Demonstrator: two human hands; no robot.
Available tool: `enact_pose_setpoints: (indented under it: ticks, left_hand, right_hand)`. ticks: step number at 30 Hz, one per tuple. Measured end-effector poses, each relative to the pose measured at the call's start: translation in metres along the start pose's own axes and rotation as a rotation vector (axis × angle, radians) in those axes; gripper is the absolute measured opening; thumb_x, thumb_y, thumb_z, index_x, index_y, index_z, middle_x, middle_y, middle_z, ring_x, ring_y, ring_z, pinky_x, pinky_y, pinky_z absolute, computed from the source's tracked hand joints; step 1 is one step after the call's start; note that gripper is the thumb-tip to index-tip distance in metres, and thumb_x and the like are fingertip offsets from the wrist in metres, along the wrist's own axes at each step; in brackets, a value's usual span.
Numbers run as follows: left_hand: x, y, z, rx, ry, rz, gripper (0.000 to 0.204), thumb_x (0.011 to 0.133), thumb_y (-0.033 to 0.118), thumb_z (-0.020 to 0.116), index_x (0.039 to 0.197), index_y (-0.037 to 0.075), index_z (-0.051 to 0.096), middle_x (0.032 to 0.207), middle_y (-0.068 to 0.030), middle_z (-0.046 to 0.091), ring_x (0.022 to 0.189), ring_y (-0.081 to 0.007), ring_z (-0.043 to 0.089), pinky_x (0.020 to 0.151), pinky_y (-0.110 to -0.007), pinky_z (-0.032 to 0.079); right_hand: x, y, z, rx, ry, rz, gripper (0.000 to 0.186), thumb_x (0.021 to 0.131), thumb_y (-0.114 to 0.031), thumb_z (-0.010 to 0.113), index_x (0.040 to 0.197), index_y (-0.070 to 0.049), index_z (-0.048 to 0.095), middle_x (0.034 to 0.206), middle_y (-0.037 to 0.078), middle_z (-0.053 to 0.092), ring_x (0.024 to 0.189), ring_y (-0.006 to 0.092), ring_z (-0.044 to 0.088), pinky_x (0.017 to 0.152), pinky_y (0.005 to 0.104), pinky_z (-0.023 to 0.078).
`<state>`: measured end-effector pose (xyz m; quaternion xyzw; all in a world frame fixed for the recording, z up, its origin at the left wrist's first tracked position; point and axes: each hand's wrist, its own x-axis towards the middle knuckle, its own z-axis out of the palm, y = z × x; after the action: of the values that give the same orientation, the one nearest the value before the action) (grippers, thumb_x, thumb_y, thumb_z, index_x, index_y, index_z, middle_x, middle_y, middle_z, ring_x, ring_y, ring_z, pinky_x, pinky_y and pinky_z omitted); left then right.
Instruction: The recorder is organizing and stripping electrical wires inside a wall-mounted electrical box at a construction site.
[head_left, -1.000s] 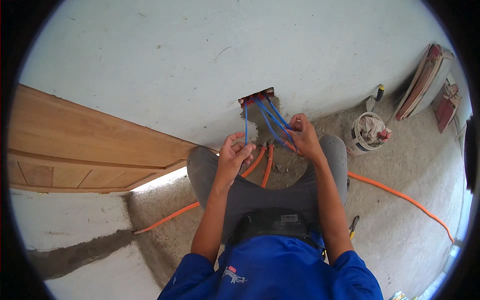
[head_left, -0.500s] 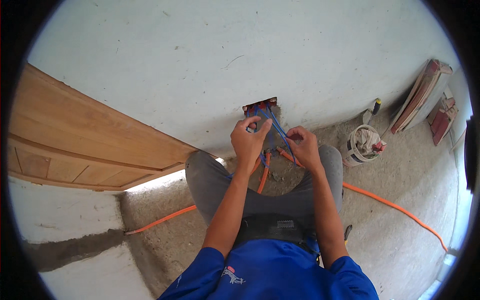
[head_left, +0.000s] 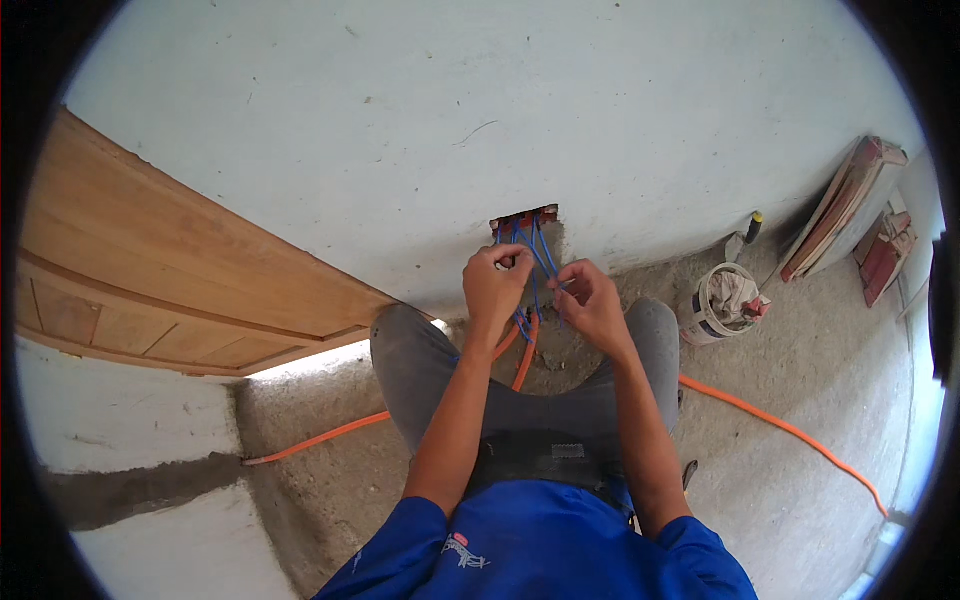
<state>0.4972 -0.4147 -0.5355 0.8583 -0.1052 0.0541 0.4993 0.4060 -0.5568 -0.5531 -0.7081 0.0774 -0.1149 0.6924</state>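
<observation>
Several blue wires (head_left: 541,250) come out of a rough rectangular hole (head_left: 525,216) low in the pale wall. My right hand (head_left: 592,305) is closed, pinching blue wire between thumb and fingers just below the hole. Beside it, my left hand (head_left: 494,290) has its thumb and fingers curled together in front of other wires; what lies between its fingertips is hidden. Below and between the hands, blue wire ends reach down to orange corrugated conduits (head_left: 527,352) rising from the floor between my knees.
A wooden panelled door (head_left: 180,260) lies close on the left. At the right stand a white bucket (head_left: 700,322) with crumpled material inside, a trowel (head_left: 735,246) against the wall and leaning boards (head_left: 845,215). Orange conduit (head_left: 790,428) crosses the floor.
My left thumb and fingers have come together from a spread position. My right hand has moved left along the wires, closer to the left hand. The view has shifted slightly.
</observation>
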Motion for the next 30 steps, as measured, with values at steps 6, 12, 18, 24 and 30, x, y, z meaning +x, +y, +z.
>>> enact_pose_setpoints:
  ticks: [6,12,18,24,30]
  left_hand:
    - [0.004,0.014,-0.008,0.033,-0.055,-0.116,0.035,0.073,0.038,0.076,0.079,0.003,0.073,0.062,-0.0053,0.058,0.057,-0.0190,0.057,0.056,-0.034,0.045]
    - [0.000,0.007,-0.006,0.059,0.010,-0.042,0.031,0.079,0.031,0.074,0.083,0.000,0.073,0.059,-0.0007,0.053,0.053,-0.0105,0.046,0.050,-0.029,0.037]
    - [-0.001,-0.005,-0.005,-0.056,0.010,-0.009,0.031,0.081,0.030,0.073,0.089,0.001,0.073,0.063,-0.0011,0.053,0.059,-0.0093,0.047,0.052,-0.028,0.038]
    - [-0.002,0.014,-0.003,-0.033,0.009,-0.063,0.035,0.081,0.033,0.073,0.089,-0.001,0.073,0.059,0.0005,0.051,0.056,-0.0087,0.044,0.050,-0.029,0.035]
    - [0.001,0.015,-0.005,-0.055,-0.066,-0.123,0.030,0.082,0.028,0.072,0.084,-0.002,0.072,0.059,0.0018,0.052,0.054,-0.0077,0.043,0.049,-0.029,0.034]
  right_hand:
    - [0.002,-0.007,0.017,0.204,-0.116,0.026,0.017,0.086,0.008,0.045,0.100,0.001,0.051,0.094,0.008,0.065,0.067,0.0096,0.060,0.059,0.0257,0.051]
    - [-0.001,-0.005,0.025,0.263,0.075,0.153,0.018,0.086,0.005,0.052,0.103,0.000,0.054,0.099,0.011,0.065,0.067,0.0099,0.059,0.057,0.0272,0.050]
    - [0.011,-0.003,0.000,-0.600,0.516,-0.223,0.031,0.081,-0.009,0.066,0.111,-0.002,0.060,0.089,0.013,0.065,0.067,0.0243,0.064,0.063,0.0356,0.051]
    - [0.014,0.003,-0.007,-0.487,0.240,-0.094,0.021,0.084,-0.014,0.066,0.097,0.002,0.066,0.079,0.011,0.069,0.063,0.0220,0.063,0.062,0.0344,0.050]
    - [0.007,0.002,0.016,0.070,-0.075,0.090,0.020,0.092,-0.016,0.060,0.092,0.002,0.067,0.074,0.003,0.067,0.061,0.0050,0.054,0.050,0.0210,0.040]
